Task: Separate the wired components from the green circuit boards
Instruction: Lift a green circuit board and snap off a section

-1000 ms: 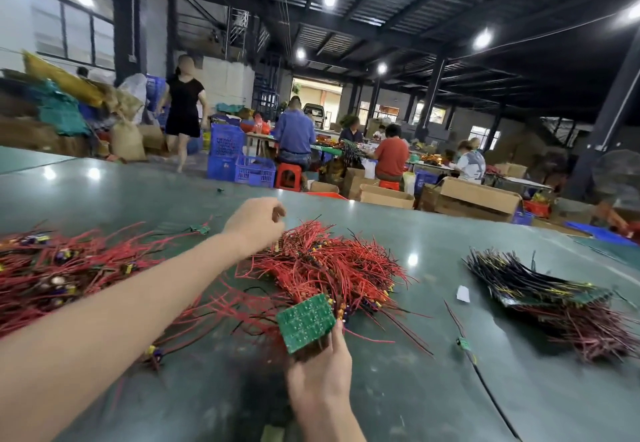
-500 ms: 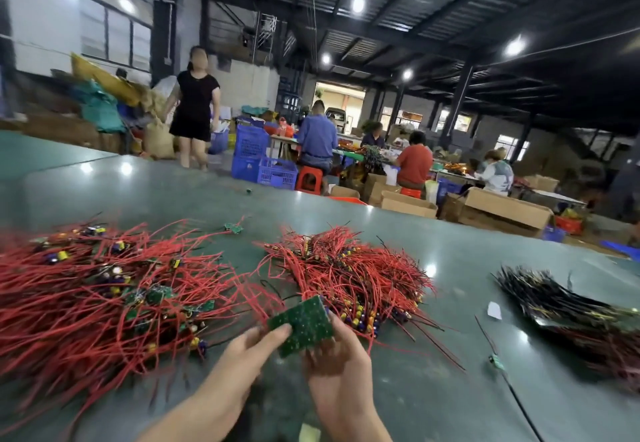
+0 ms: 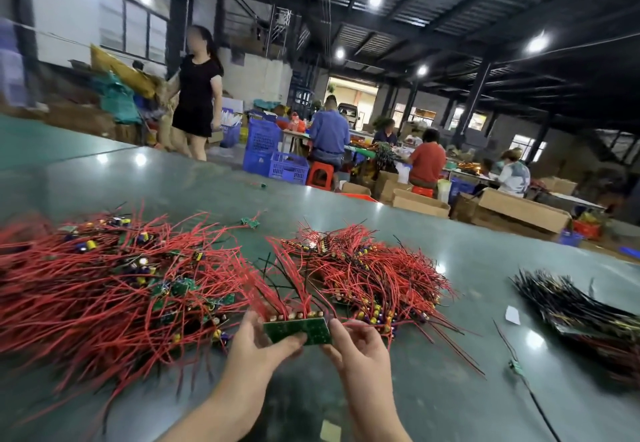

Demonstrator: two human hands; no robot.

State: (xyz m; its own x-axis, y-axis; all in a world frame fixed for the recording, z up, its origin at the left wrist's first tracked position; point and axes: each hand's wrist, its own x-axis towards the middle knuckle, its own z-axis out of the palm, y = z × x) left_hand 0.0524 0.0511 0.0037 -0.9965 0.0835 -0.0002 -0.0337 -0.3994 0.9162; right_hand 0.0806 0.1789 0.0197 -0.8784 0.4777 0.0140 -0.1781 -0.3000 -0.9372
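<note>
- I hold one green circuit board [image 3: 297, 330] in both hands, low in the middle of the view, just above the green table [image 3: 450, 389].
- My left hand [image 3: 258, 341] pinches the left end of the board. The thumb lies on the near face and the fingers curl up behind it.
- My right hand [image 3: 358, 343] pinches the right end the same way, thumb in front, fingers [image 3: 341, 324] wrapped round the edge.
- The board's long side runs left to right, from one hand to the other. It tips a little, with its flat green face turned toward me.
- The red wires [image 3: 284, 289] stick out from the far top edge of the board. They fan up and away from me, over the gap between the two red piles.
- So the wired parts [image 3: 300, 314] lie on the far side of my grip, not between my hands.
- Both hands are right on the board, so neither one is nearer. I think one hand must let go and reach over the top edge to pull a wire.
- The big red pile [image 3: 114, 289] is on my left, touching the wires near my left hand. The smaller red pile [image 3: 367, 268] sits just past my right hand.
- A pile of black wires [image 3: 568, 306] lies well apart on the right.
</note>
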